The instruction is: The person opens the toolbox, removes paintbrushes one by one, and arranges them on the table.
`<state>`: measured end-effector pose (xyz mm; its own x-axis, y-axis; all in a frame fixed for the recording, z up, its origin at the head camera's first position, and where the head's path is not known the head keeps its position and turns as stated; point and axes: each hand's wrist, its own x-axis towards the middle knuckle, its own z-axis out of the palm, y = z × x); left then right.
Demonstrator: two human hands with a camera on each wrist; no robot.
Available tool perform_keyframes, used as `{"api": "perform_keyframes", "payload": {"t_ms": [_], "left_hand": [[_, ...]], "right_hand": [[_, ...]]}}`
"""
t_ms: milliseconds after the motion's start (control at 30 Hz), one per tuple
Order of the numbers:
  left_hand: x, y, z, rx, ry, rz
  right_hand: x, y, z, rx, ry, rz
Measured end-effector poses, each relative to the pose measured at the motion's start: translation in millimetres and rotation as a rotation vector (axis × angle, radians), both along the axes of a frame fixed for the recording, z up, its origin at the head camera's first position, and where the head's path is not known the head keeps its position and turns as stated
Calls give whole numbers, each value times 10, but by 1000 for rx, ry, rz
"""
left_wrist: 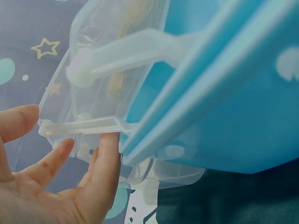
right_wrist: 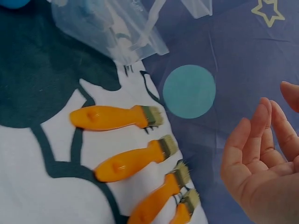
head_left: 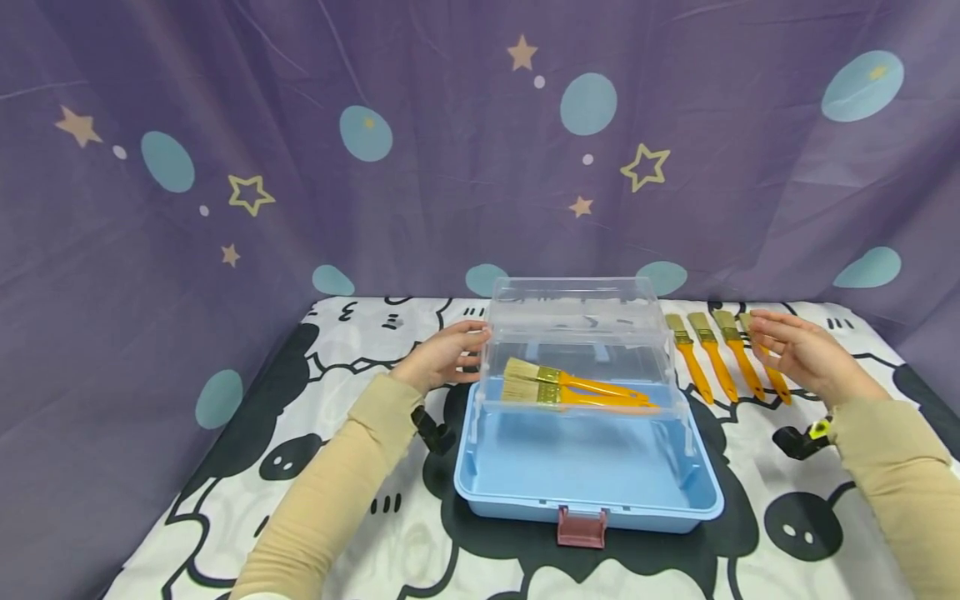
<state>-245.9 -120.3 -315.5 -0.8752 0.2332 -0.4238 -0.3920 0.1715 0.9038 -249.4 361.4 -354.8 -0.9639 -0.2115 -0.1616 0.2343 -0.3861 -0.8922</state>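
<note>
A light-blue plastic box (head_left: 570, 467) stands open, with a clear upper tray (head_left: 495, 346) raised on hinged arms (left_wrist: 84, 126). Two paintbrushes (head_left: 600, 387) with orange handles lie in that tray. My left hand (head_left: 450, 354) is at the tray's left end; its fingers are extended and spread beside the hinged arms in the left wrist view. Several more paintbrushes (head_left: 705, 358) lie in a row right of the box, bristles pointing away. Over the rightmost of them my right hand (head_left: 806, 350) hovers, fingers loosely bent, with nothing held. That hand partly hides the last brush (head_left: 780, 387).
A mauve latch (head_left: 581, 528) hangs at the box's front. Beneath everything lies a black-and-white patterned cloth (head_left: 375, 533). A purple curtain (head_left: 450, 233) with stars and dots rises behind the table's far edge.
</note>
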Motion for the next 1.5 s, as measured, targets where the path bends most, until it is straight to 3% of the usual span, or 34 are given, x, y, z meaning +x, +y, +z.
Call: {"api": "perform_keyframes", "payload": {"t_ms": [567,867,1100,1267,1500], "left_hand": [[-12,-1,-3,-3,-2,-6],[-11,4,-5,-6,6,-19],[-25,9,1,-6,1,-11],[-36,21,1,0,-5,-3],[-26,8,-14,-11,-5,0]], "right_hand": [[-51,-4,377,-61,85,17],[-124,-233,668,43,128,40],[-130,-483,837,277,194,65],[-128,-646,922,284,229,177],[-107,-899,982,442,249,289]]}}
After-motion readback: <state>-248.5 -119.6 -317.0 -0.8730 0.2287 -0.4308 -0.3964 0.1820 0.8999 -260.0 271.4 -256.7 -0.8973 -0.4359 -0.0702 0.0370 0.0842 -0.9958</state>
